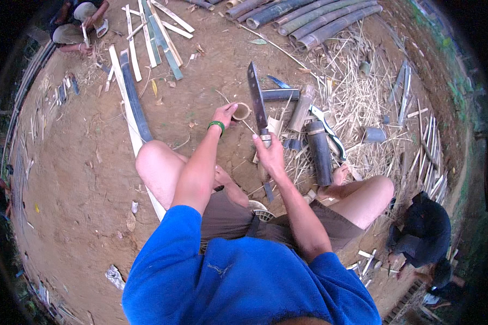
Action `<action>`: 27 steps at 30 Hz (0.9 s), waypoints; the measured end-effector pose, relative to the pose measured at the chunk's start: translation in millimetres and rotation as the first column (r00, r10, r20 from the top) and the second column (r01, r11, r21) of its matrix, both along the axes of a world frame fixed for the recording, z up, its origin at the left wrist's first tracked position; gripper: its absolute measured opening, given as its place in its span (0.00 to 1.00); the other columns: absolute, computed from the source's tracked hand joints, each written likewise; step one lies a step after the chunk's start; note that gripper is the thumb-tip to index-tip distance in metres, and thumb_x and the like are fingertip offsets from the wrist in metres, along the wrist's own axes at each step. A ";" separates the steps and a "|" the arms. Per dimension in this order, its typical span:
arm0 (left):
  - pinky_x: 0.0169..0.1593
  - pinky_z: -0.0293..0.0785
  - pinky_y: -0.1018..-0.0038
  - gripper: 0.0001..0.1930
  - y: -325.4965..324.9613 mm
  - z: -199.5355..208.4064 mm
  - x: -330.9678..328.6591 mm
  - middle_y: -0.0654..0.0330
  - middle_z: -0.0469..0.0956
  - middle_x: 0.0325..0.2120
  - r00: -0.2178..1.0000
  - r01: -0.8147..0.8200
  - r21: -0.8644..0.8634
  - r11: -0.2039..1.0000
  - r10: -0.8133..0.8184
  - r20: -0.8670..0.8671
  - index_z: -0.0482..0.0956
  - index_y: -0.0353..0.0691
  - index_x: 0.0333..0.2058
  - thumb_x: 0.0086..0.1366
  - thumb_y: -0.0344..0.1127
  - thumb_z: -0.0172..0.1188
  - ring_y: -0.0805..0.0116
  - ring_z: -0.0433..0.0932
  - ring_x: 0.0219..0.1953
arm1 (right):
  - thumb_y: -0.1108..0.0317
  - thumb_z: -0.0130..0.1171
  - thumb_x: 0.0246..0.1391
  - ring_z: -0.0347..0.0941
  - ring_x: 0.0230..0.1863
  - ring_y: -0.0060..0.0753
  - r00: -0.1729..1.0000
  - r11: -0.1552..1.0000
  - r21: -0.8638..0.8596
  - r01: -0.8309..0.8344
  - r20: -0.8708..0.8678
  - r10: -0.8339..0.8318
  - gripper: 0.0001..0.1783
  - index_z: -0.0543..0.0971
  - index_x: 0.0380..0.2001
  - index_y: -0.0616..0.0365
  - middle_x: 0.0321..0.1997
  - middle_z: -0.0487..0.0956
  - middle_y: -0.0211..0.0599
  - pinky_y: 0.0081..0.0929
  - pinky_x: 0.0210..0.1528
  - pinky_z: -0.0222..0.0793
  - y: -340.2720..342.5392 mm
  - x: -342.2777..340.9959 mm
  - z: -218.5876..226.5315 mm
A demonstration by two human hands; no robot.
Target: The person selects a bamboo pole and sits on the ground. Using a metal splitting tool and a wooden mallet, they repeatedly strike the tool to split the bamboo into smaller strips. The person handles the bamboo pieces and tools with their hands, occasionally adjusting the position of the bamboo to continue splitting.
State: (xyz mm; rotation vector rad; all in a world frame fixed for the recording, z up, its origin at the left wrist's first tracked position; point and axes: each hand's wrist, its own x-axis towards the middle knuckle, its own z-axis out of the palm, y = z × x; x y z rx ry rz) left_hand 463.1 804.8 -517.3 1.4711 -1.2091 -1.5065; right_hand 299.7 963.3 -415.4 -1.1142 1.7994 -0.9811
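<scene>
My left hand, with a green band at its wrist, grips a short hollow piece of bamboo, its round open end showing. My right hand is wrapped around the handle of a machete. The broad dark blade points away from me, just right of the bamboo piece and apart from it. Close to my right hand lie a dark bamboo section, a paler bamboo section and a saw with a black-and-white handle. Another dark bamboo tube rests beyond the machete.
Pale shavings cover the dirt on the right. Long bamboo poles lie at the far side, split strips at the far left. One person squats at the far left; another crouches at the near right.
</scene>
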 end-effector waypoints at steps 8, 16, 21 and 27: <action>0.30 0.82 0.72 0.23 3.1 1.3 2.1 0.55 0.80 0.41 0.999 -0.035 -0.031 0.999 0.034 -0.033 0.77 0.38 0.51 0.66 0.49 0.58 0.68 0.81 0.35 | 0.46 0.61 0.54 0.75 0.29 0.45 0.999 0.991 0.125 -0.048 0.013 0.047 0.30 0.76 0.42 0.68 0.25 0.78 0.48 0.42 0.36 0.70 9.3 10.0 -33.6; 0.38 0.85 0.66 0.23 13.1 -6.4 -14.1 0.53 0.72 0.53 0.976 -0.120 -0.032 0.992 0.112 -0.187 0.65 0.40 0.62 0.71 0.40 0.49 0.60 0.79 0.44 | 0.53 0.60 0.58 0.67 0.16 0.20 0.996 0.996 -0.030 0.086 0.018 -0.085 0.21 0.76 0.37 0.64 0.15 0.71 0.27 0.27 0.19 0.63 17.4 11.2 -59.1; 0.39 0.86 0.63 0.23 28.5 -2.4 -37.4 0.50 0.66 0.57 0.928 -0.213 0.119 0.970 0.239 -0.287 0.57 0.41 0.65 0.73 0.35 0.42 0.55 0.77 0.48 | 0.49 0.60 0.56 0.71 0.25 0.29 0.984 0.988 0.148 0.053 0.160 -0.077 0.26 0.77 0.42 0.66 0.21 0.77 0.41 0.35 0.31 0.69 11.4 -2.9 -28.5; 0.36 0.86 0.65 0.24 38.9 -6.5 -46.3 0.47 0.65 0.58 0.944 -0.273 0.037 0.961 0.275 -0.184 0.57 0.41 0.65 0.73 0.35 0.40 0.54 0.78 0.46 | 0.48 0.59 0.56 0.76 0.28 0.40 0.998 0.998 0.021 0.060 0.011 -0.061 0.27 0.77 0.41 0.67 0.24 0.79 0.47 0.40 0.33 0.70 16.0 -4.4 -47.3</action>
